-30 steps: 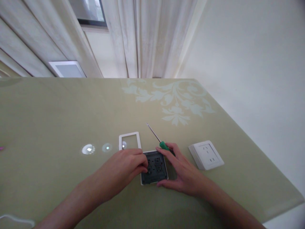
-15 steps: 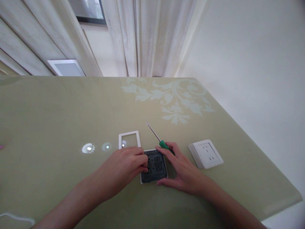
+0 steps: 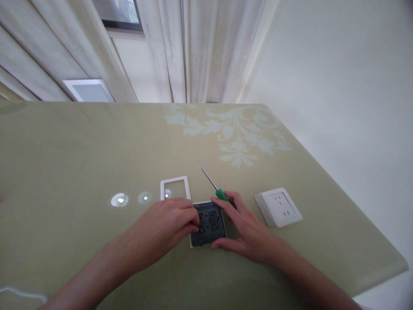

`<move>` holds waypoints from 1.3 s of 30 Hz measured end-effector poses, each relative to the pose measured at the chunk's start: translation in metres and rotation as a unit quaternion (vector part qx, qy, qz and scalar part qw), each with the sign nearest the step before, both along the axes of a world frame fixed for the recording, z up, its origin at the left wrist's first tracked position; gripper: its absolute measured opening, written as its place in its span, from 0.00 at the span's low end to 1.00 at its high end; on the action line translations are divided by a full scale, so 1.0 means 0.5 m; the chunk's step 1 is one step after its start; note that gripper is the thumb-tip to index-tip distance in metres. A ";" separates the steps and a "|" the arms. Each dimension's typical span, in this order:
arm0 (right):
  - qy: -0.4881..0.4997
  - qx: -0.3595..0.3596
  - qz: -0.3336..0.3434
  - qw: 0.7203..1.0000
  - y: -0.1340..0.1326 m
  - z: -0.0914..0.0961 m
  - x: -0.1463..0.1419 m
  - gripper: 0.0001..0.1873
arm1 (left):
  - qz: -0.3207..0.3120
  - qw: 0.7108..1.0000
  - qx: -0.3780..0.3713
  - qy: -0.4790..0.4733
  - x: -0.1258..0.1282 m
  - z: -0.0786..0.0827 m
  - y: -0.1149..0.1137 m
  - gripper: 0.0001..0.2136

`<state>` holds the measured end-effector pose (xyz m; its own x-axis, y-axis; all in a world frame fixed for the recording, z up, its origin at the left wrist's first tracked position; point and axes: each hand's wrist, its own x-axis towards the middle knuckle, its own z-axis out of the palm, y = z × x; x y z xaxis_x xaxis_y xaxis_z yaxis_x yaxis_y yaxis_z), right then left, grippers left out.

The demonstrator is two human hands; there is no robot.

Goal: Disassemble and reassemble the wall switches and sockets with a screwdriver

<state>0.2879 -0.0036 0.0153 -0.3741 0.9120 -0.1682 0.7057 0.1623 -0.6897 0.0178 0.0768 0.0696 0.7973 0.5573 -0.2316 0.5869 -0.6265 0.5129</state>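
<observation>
A wall socket panel (image 3: 209, 226) lies on the table with its dark grey back facing up and a thin white rim showing. My left hand (image 3: 176, 219) is closed at the panel's left side, fingertips bent down onto the back; whatever they pinch is hidden. Along the panel's right edge rests my right hand (image 3: 241, 228), its thumb at the near corner and fingers at the far one. A screwdriver (image 3: 222, 194) with a green handle is held in those fingers, its metal shaft pointing away to the upper left. Behind my left hand lies a white cover frame (image 3: 174, 178), partly covered.
To the right stands a white socket (image 3: 280, 208) on a box, slots facing up. The table (image 3: 97, 142) has a pale floral pattern and light reflections. A white cable (image 3: 24, 294) lies at the lower left. Curtains (image 3: 213, 51) hang beyond the far edge.
My left hand has shifted very slightly left at the panel. My right hand and the screwdriver have stayed nearly still.
</observation>
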 end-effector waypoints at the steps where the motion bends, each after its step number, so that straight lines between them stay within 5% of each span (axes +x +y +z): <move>1: 0.000 0.000 0.000 1.000 0.000 -0.001 0.000 0.55 | 0.001 1.000 0.003 0.004 0.001 -0.001 -0.001 0.05; 39: -0.007 0.020 0.012 1.000 -0.002 -0.005 0.003 0.54 | -0.016 0.989 0.147 0.001 -0.003 -0.021 -0.018 0.05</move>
